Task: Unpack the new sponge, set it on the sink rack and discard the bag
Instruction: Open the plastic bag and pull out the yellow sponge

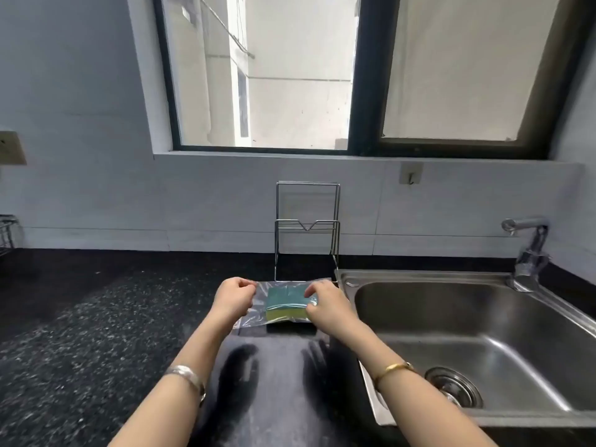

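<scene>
A green-topped yellow sponge [285, 303] lies inside a clear plastic bag [258, 304] on the dark speckled counter, just left of the sink. My left hand [233, 297] pinches the bag's left end with closed fingers. My right hand [324, 303] grips the sponge's right end through the bag. Directly behind them, against the wall, stands the empty wire sink rack [307, 232].
The steel sink [477, 337] with its drain fills the right side, and a tap [529, 250] stands at its far corner. A wire basket [6, 233] shows at the left edge. Above the counter are a tiled wall, a hook [411, 175] and a window.
</scene>
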A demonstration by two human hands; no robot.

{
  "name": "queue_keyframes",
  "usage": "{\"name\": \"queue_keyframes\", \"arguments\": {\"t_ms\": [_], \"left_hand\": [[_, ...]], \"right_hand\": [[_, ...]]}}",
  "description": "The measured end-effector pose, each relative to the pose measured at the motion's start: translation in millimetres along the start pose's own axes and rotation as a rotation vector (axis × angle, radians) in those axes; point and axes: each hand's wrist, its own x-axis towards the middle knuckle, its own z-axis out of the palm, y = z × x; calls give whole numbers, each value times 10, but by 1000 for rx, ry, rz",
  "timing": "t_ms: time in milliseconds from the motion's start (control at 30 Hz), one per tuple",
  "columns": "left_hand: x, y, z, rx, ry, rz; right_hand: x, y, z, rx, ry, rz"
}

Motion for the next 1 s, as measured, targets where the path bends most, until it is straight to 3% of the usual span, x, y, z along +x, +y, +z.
{"name": "queue_keyframes", "arguments": {"t_ms": [267, 433, 567, 767, 900, 1000], "left_hand": [[77, -80, 36, 473, 53, -60], [238, -249, 40, 577, 53, -115], [311, -260, 6, 481, 48, -174], [322, -283, -67, 120, 35, -315], [327, -274, -124, -109, -48, -377], [292, -210, -135, -131, -115, -373]], "right_hand": [[106, 27, -6, -172, -120, -65], [121, 52, 50, -253, -192, -56], [103, 86, 101, -256, -208, -33], [139, 111, 89, -223, -212, -7], [152, 108, 68, -239, -218, 0], [145, 93, 37, -219, -177, 11]]}}
